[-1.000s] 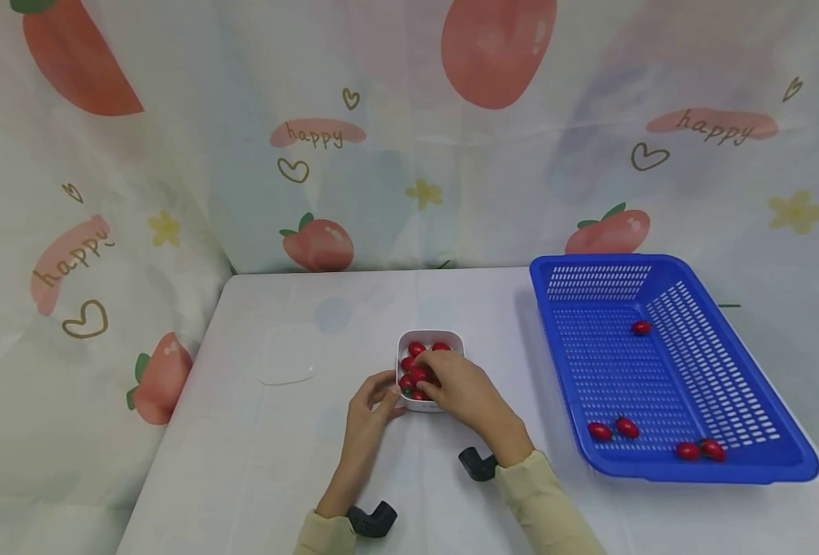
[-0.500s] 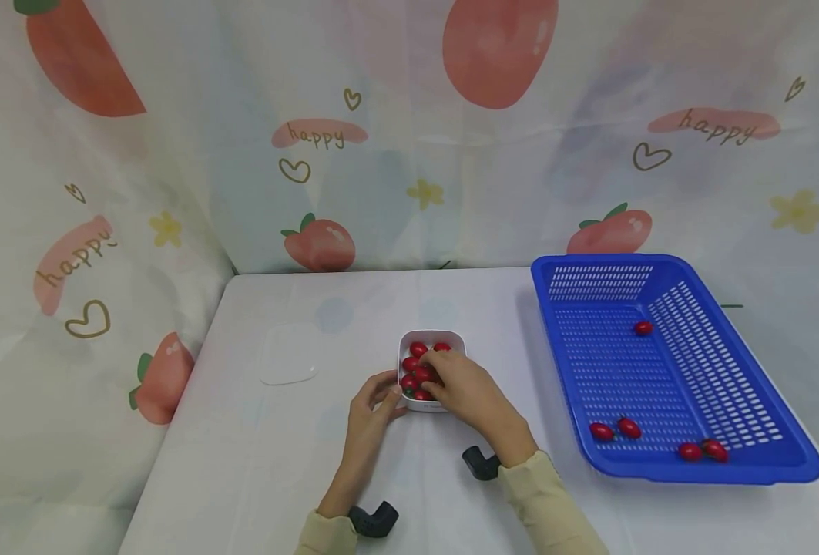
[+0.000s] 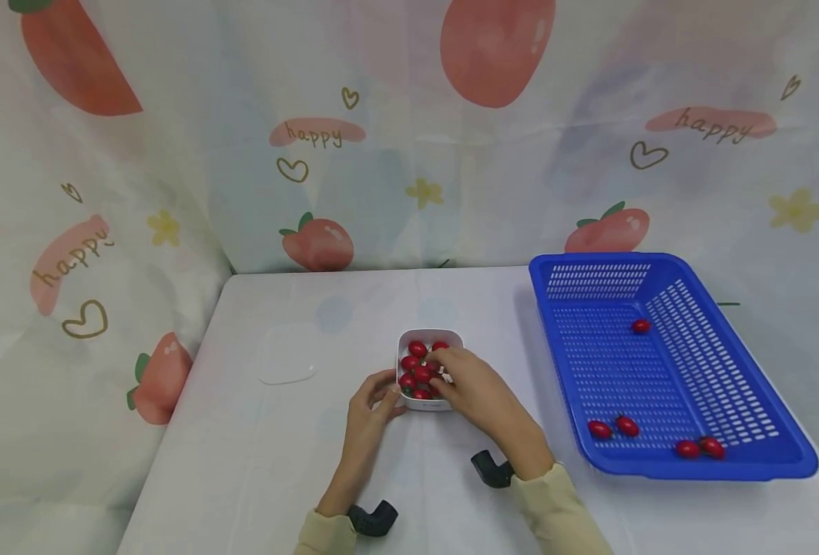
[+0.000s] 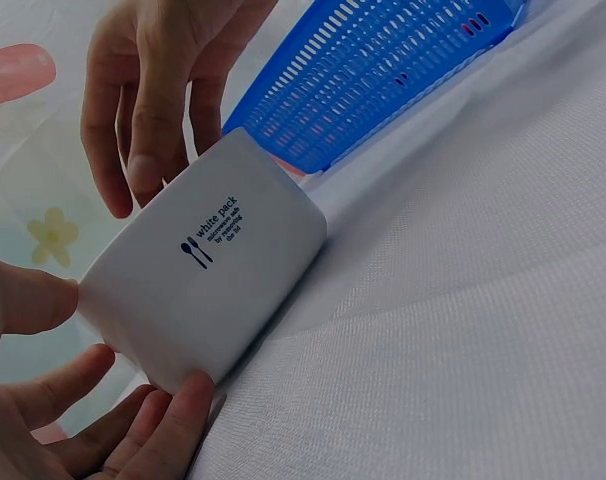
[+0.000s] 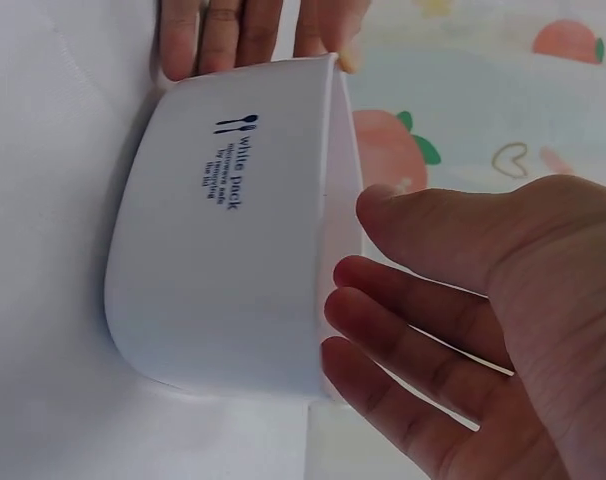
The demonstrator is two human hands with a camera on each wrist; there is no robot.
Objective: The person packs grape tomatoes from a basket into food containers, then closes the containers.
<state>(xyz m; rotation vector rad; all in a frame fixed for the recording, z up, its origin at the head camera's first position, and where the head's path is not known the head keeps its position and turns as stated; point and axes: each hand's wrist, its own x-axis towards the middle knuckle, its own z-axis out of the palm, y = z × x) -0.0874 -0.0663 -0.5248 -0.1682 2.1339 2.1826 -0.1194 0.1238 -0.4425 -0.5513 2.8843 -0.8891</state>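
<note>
A small white plastic box (image 3: 428,405) with several red cherry tomatoes (image 3: 409,381) inside stands on the table. My left hand (image 3: 369,416) grips its left side, thumb at the rim and fingertips low on the wall, as the left wrist view shows. Over the box's right part is my right hand (image 3: 484,391), its fingertips reaching in past the rim. In the right wrist view the thumb (image 5: 423,225) and fingers are spread apart, and I see nothing held between them. Part of the tomatoes is hidden beneath that hand.
A blue perforated basket (image 3: 693,468) stands on the right, with several cherry tomatoes (image 3: 627,425) lying in it. A clear lid (image 3: 287,358) lies flat on the white tablecloth (image 3: 256,462) to the left. Printed cloth (image 3: 381,177) hangs behind and at the left.
My right hand has drawn slightly right and its fingers have parted, showing more of the tomatoes in the box. The left hand stays at the box.
</note>
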